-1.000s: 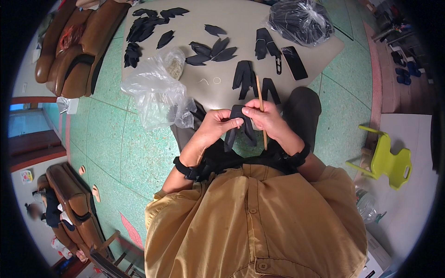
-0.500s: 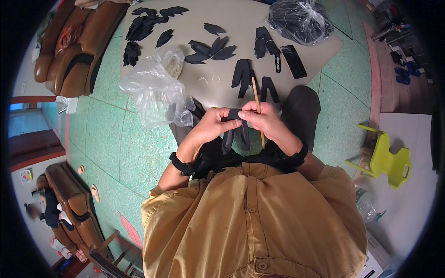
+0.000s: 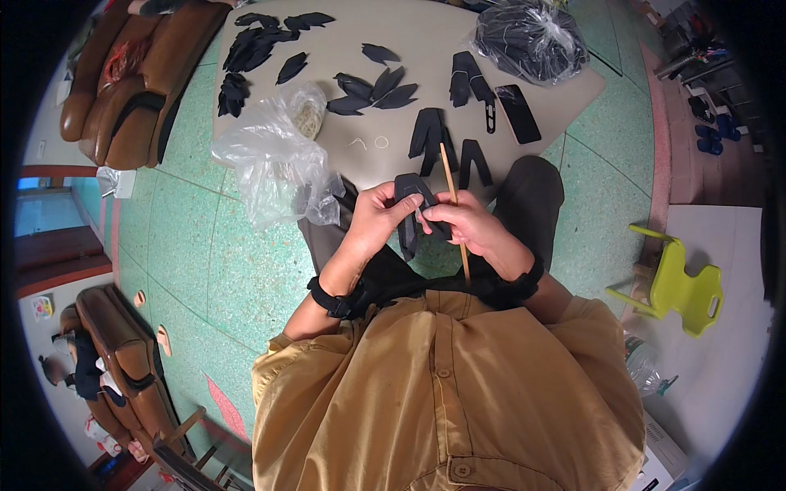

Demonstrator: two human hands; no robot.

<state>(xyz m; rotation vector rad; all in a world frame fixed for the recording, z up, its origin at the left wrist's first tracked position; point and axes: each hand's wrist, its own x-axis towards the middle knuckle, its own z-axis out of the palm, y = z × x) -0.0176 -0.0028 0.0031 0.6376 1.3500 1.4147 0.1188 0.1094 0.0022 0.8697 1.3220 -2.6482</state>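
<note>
Over my lap, both hands are on a black fabric strip [image 3: 406, 186] bent into an upside-down V, with two ends hanging down. My left hand [image 3: 377, 217] pinches its left side, thumb on the front. My right hand [image 3: 475, 225] grips its right side and also holds a slim wooden stick [image 3: 447, 168], which slants up past the fingers. Just beyond, on the table [image 3: 385, 168], lie a larger folded black strip [image 3: 427, 131] and a smaller one [image 3: 473, 162]. Two thin pale loops, one of them a ring [image 3: 381, 142], lie left of these.
A clear plastic bag [image 3: 270, 164] with pale bands hangs over the table's near left edge. Black leaf-shaped pieces [image 3: 250, 49] lie farther back. At right are a tied black bundle [image 3: 465, 78], a phone [image 3: 518, 114] and a stuffed bag [image 3: 528, 41]. A green chair [image 3: 684, 286] stands right.
The black strip has been raised and turned, so its bend now sits higher and its front faces up. My right fingers have slid down its right side. The stick's tip has shifted slightly left.
</note>
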